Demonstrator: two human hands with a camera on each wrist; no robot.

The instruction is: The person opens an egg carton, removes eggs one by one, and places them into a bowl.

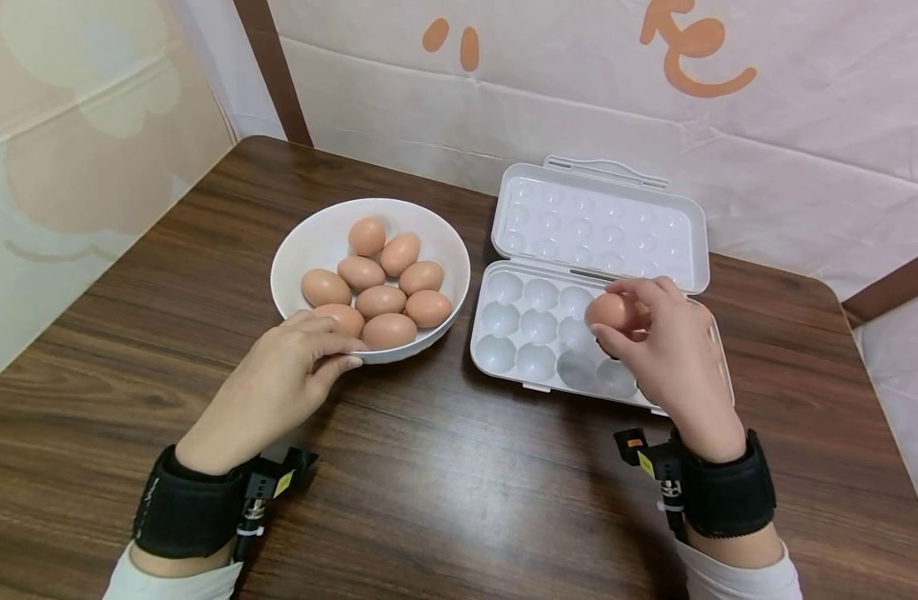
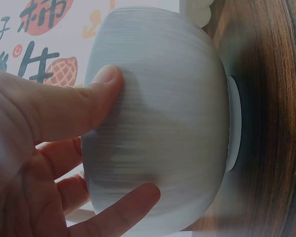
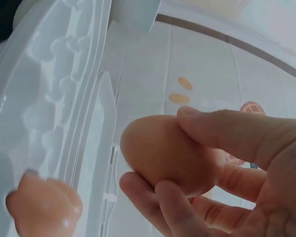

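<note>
The right hand (image 1: 672, 354) pinches a brown egg (image 1: 610, 311) between thumb and fingertips, holding it above the cups of the open white plastic egg tray (image 1: 514, 346), toward the tray's 3 o'clock end. The tray's lid (image 1: 601, 225) stands open at its 12 o'clock side. The left hand (image 1: 278, 387) rests its thumb and fingers, nearly straight, against the outer wall of the white bowl (image 1: 308, 237) at its 6 o'clock edge. 9 brown eggs (image 1: 379, 300) lie in the bowl, at the tray's 9 o'clock, on the dark wooden table (image 1: 443, 492).

left grip (image 1: 282, 379) spread, right grip (image 1: 664, 346) pinching
</note>
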